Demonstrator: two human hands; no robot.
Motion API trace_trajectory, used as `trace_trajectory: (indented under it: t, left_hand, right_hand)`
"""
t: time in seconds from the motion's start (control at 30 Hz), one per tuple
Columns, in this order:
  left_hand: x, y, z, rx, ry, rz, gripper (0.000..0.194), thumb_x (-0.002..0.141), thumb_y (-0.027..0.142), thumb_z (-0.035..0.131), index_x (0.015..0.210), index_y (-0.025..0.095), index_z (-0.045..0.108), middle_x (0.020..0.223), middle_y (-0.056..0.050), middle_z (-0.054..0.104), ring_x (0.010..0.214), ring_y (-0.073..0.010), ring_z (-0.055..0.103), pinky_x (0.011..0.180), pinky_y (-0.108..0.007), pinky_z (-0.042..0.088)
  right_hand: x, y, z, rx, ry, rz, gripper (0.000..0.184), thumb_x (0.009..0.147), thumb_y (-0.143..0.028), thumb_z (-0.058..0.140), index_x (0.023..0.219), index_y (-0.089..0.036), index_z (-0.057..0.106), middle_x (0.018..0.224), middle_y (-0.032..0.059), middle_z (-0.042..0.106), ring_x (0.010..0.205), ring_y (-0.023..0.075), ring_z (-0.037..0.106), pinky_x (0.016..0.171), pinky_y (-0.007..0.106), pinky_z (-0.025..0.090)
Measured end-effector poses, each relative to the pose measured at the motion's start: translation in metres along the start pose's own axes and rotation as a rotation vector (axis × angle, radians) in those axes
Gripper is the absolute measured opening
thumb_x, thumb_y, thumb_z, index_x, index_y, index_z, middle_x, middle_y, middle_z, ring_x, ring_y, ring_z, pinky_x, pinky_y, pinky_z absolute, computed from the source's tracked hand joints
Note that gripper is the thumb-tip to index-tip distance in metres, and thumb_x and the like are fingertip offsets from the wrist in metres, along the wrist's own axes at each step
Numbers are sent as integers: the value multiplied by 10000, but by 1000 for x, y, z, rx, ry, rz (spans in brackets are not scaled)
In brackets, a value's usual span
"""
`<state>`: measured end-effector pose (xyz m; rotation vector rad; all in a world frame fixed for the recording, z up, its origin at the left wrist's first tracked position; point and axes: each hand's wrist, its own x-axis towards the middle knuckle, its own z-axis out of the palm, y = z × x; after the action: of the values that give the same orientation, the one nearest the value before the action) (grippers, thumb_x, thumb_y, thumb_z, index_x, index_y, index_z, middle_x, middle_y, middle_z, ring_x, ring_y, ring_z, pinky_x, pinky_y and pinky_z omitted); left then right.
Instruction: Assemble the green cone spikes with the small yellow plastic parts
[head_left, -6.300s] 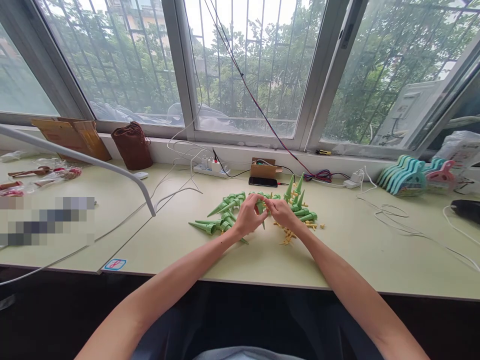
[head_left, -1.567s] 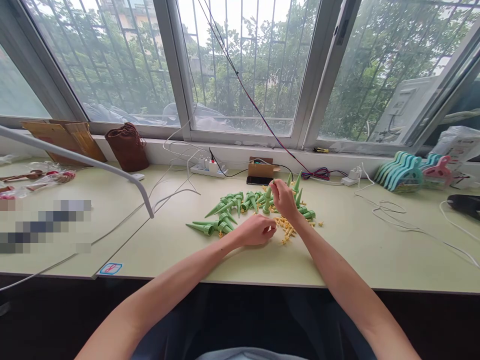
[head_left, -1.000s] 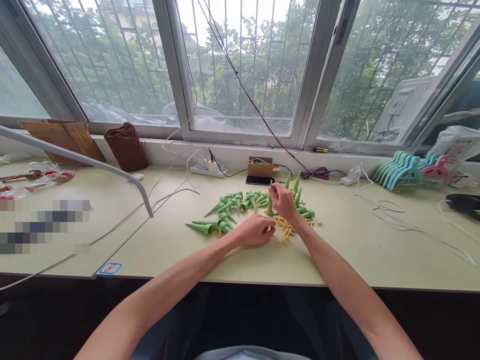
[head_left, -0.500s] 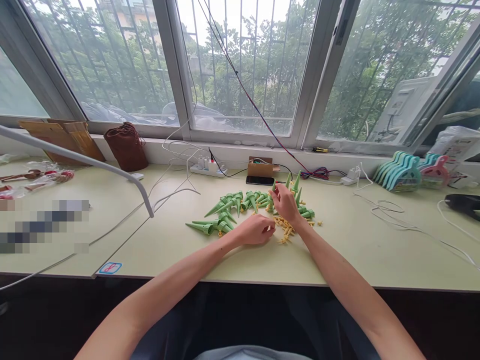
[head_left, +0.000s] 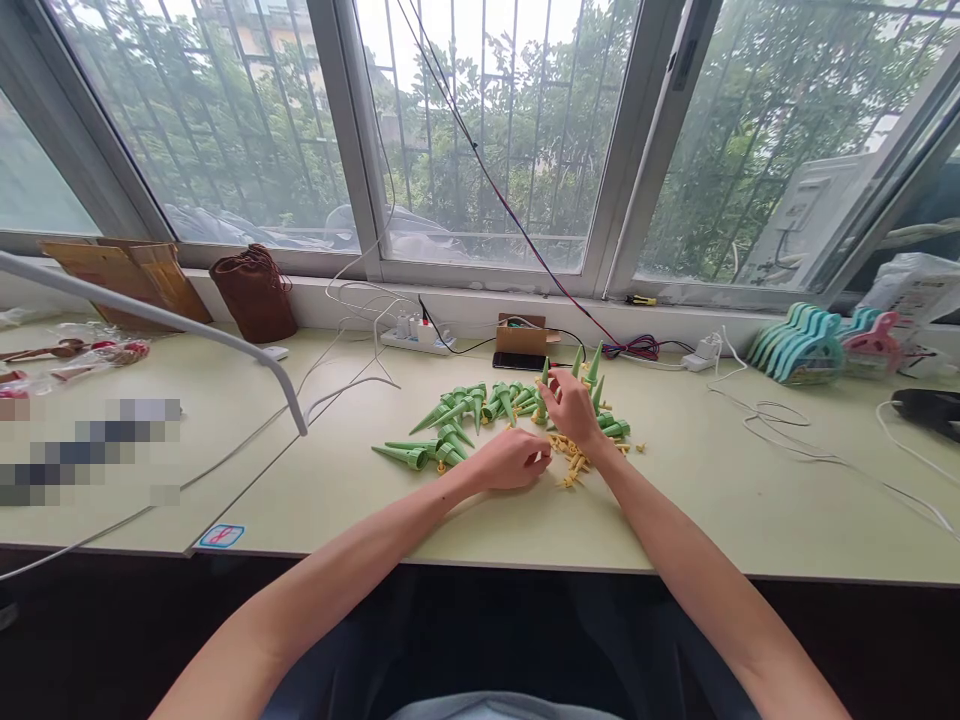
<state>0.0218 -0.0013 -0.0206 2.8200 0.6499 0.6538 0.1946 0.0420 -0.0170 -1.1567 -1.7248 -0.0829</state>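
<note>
My right hand [head_left: 570,408] is at a green spike [head_left: 541,396], which stands upright on the table [head_left: 322,490] just in front of my fingers. Its wide end is down and its point is up, probably because the broad end makes a steadier foot. My fingers are bent at its side; I cannot tell whether they clamp it or only touch it, since the hand covers part of it.

My left hand [head_left: 516,459] lies low on the table, nearer to me, with the fingers curled and a small gap visible inside the curl. I cannot tell if something small is hidden there. I think the forearm rests on the table for support.

The yellow pieces [head_left: 573,463] lie loose between my hands, which seems convenient, because either hand can reach them. To the left, the lying green spikes [head_left: 450,410] form a rough arc, so they are near but leave my wrists free. The upright green spikes [head_left: 593,370] stand behind my right hand, pointing upward, perhaps to keep them apart from the lying ones.
</note>
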Motion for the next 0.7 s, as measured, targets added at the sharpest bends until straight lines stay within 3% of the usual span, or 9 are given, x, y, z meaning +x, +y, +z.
trace_trajectory:
  t: [0.2, 0.33, 0.43, 0.53, 0.7]
  left_hand:
    - [1, 1, 0, 8, 52, -32, 187, 860, 194, 486, 732, 171, 621, 586, 11, 563, 513, -96, 437, 564, -226, 332]
    - [3, -1, -3, 18, 188, -160, 194, 878, 182, 463, 762, 172, 619, 602, 10, 564, 529, -99, 447, 569, -223, 335]
    - [3, -6, -5, 81, 300, -310, 211, 887, 190, 461, 726, 168, 595, 636, -8, 573, 560, -111, 464, 559, -233, 327]
    - [2, -15, -6, 183, 324, -389, 159, 866, 173, 484, 767, 162, 607, 776, -52, 601, 627, -136, 494, 582, -256, 357]
    - [0, -25, -7, 258, 297, -332, 179, 862, 150, 482, 957, 159, 633, 936, -91, 608, 867, -212, 528, 797, -330, 452]
  right_hand:
    - [0, -12, -6, 32, 139, 50, 302, 945, -398, 474, 1148, -178, 513, 735, -4, 571, 486, 121, 471, 566, 278, 421]
    - [-1, -22, -13, 44, 257, -11, 189, 957, -359, 449, 975, -197, 543, 660, -22, 532, 494, 117, 452, 555, 255, 396]
    - [-3, -27, -14, 29, 240, -81, 205, 957, -324, 443, 830, -203, 549, 613, -16, 534, 512, 124, 463, 570, 258, 388]
    - [-6, -32, -10, 14, 158, -119, 275, 957, -328, 431, 736, -206, 540, 557, -21, 492, 490, 119, 423, 542, 250, 363]
    - [-14, -38, 3, 20, 35, -163, 300, 945, -314, 433, 691, -192, 535, 537, -21, 484, 487, 100, 406, 528, 223, 339]
